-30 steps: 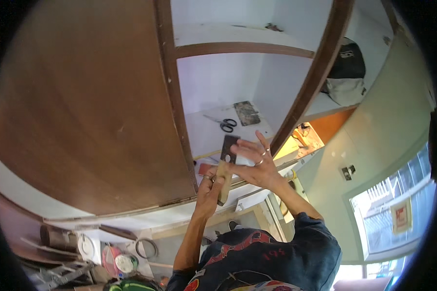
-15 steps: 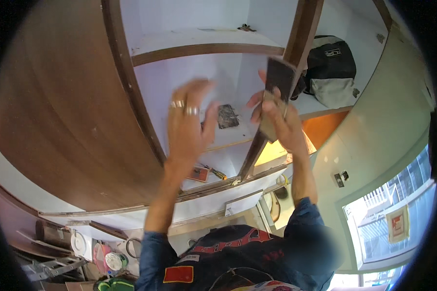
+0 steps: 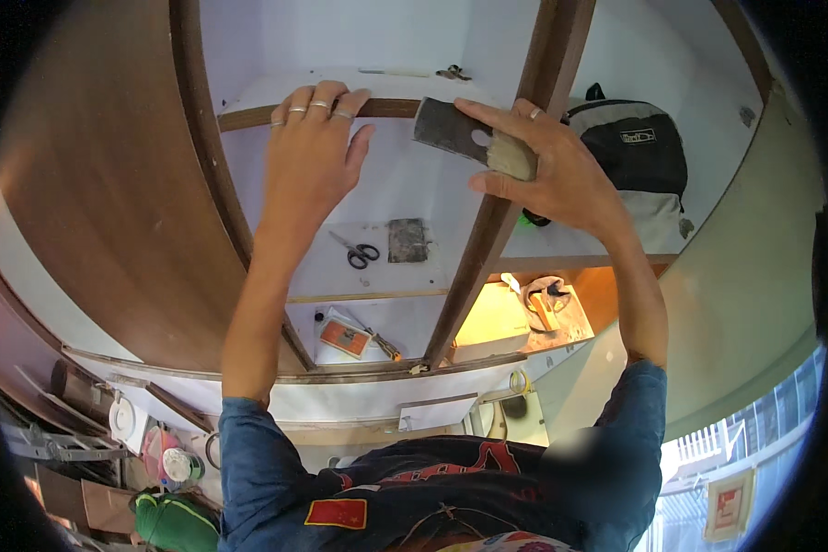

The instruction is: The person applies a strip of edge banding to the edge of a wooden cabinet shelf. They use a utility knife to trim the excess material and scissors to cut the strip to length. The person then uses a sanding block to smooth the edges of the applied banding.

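My left hand (image 3: 313, 161) is raised at the upper shelf's brown front edge (image 3: 396, 107), its ringed fingers bent over it, slightly apart, thumb out; it holds nothing that I can see. My right hand (image 3: 566, 179), near the upright post (image 3: 478, 258), grips a dark flat blade (image 3: 442, 120) with a hole and a pale, worn end, held nearly crosswise. Below, on the middle shelf, lie black-handled scissors (image 3: 362, 253) and a dark square plate (image 3: 407, 241). A small metal piece (image 3: 453, 72) lies on the upper shelf.
A brown panel (image 3: 101, 202) stands left, a black-and-grey backpack (image 3: 644, 156) in the right compartment. Low shelves hold an orange box (image 3: 345, 338), a screwdriver (image 3: 386, 348) and a lit pile of items (image 3: 547, 308). A ladder (image 3: 55, 446) and buckets (image 3: 182, 467) are lower left.
Both hands have risen from the middle shelf. My left hand has let go of the blade and moved left to the upper edge; my right hand carried it up and tilted it crosswise.
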Demonstrator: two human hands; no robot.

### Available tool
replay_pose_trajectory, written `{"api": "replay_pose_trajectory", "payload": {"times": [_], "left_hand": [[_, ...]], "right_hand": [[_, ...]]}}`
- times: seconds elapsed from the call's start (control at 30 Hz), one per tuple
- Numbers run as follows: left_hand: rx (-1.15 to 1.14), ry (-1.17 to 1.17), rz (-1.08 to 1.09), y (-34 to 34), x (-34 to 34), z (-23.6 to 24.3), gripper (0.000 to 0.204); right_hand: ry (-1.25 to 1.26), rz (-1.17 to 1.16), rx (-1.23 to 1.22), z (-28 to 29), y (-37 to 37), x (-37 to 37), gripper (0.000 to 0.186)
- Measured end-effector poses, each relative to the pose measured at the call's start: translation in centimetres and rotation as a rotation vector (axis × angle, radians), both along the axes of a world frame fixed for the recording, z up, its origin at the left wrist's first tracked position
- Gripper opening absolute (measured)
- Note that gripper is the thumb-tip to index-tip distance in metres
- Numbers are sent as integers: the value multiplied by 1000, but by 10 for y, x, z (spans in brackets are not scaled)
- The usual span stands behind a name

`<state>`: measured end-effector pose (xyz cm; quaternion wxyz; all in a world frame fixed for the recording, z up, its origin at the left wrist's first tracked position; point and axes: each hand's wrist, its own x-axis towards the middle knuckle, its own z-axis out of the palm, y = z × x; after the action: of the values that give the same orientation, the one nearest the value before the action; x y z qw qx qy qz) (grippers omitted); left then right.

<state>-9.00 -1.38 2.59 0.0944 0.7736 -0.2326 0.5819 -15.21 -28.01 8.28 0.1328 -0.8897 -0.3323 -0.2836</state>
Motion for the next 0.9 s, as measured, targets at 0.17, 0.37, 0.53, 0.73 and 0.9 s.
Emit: {"api": "replay_pose_trajectory", "payload": {"times": [0.17, 0.37, 0.53, 0.73, 0.9], "left_hand": [[-130, -85, -104, -4, -9, -12, 31], [-732, 517, -1026, -51, -19, -68, 29], [-1178, 614, -1536, -75, -24, -45, 37], [-1428, 504, -1641, -88, -15, -30, 30], [-1566, 474, -1713, -92, -14, -23, 29]], "right_hand": [[-137, -39, -100, 7, 10, 9, 60], [-330, -193, -378, 24, 36, 5, 46], [-423, -237, -490, 30, 50, 9, 41], [-471, -323, -580, 32, 69, 10, 44], [-451, -331, -674, 42, 77, 4, 41]]}}
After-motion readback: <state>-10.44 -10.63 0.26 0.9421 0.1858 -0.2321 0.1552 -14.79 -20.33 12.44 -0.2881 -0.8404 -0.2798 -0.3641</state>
